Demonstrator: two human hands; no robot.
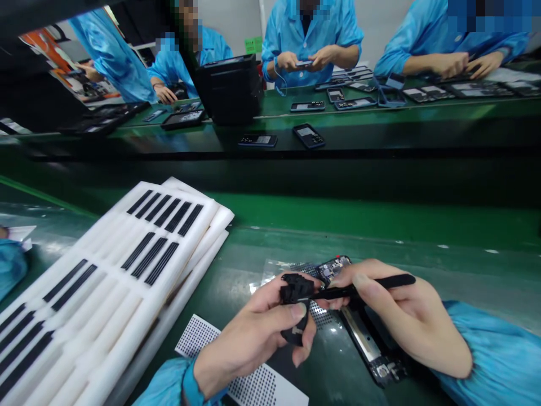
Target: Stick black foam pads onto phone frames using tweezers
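My left hand (257,324) is closed around a small black moulded plastic part (297,288), held up between thumb and fingers. A dark curved piece hangs below its thumb; I cannot tell if it belongs to the same part. My right hand (395,316) pinches black tweezers (395,282), whose tips point left and meet the edge of the black part. Under my right hand lies an opened phone body (366,344) with a bare circuit board (333,269) at its far end, partly hidden by my fingers.
White foam trays (169,304) with black strips in slots are stacked at left. A dotted sticker sheet (256,386) lies below my left wrist. Beyond, a raised green ledge carries phones (309,136) and a black bin (231,90); co-workers in blue smocks (313,34) sit behind it.
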